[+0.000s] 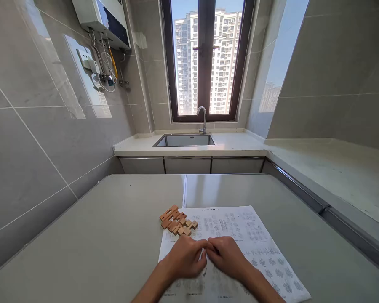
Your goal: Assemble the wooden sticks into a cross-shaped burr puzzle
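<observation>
1. The wooden puzzle pieces lie in a loose cluster on the worktop, just beyond the left hand and a little to its left, overlapping the top left corner of the sheet. They are notched blocks, likely light, stiff and not fragile; each looks best taken by its long flat sides between thumb and forefinger, as the notches would give a poor hold.

2. The left hand rests on the sheet with fingers curled, its fingertips meeting those of the other hand. Whether a small piece is pinched between them I cannot tell; nothing shows.

3. The right hand mirrors it, knuckles up, fingers bent inward and touching the left at the middle.

4. The printed instruction sheet lies flat under both hands and spreads out to the right of them. It is thin paper, limp and easily slid or creased; it would lift best from a free corner.
</observation>
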A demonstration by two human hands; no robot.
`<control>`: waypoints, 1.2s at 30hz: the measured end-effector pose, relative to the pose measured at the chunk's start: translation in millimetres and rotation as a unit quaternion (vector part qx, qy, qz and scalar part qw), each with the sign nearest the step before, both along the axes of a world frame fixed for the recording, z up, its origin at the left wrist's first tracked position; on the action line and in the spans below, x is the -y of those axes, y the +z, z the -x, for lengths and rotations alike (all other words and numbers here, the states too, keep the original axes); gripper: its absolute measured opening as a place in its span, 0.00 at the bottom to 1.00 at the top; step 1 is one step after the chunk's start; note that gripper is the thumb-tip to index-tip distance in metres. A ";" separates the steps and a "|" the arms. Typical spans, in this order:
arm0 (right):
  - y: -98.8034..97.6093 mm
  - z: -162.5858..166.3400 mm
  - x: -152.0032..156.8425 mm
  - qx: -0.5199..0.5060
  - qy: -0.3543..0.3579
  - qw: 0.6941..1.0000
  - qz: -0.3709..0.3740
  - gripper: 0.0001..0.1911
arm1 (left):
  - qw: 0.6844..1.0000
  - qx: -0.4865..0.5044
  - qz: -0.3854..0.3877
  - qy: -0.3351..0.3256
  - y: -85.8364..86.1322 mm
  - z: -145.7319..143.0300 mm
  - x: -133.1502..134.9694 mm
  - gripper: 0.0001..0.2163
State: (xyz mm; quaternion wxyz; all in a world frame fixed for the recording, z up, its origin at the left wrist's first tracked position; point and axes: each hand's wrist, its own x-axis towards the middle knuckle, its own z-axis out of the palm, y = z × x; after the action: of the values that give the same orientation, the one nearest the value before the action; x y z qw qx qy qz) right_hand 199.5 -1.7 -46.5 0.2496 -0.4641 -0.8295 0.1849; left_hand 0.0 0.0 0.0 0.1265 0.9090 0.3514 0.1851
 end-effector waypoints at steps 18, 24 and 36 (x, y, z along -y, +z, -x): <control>2.2 3.8 -1.8 0.016 -0.016 1.000 0.000 0.22 | 0.893 -0.252 0.071 0.366 62.2 60.3 -79.4 0.14; 4.8 4.6 -1.6 0.009 -0.019 1.000 -0.002 0.22 | 0.881 -0.306 0.099 0.348 61.9 53.2 -91.8 0.16; 10.0 5.1 -1.0 -0.004 -0.025 1.000 0.003 0.21 | 0.882 -0.329 0.099 0.322 60.6 41.3 -114.9 0.13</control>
State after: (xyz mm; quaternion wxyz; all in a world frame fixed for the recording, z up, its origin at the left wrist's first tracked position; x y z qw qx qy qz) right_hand 194.3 -0.7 -36.5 0.2561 -0.4845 -0.8161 0.1832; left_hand -41.3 114.9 60.6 0.0267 0.7370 0.6628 -0.1296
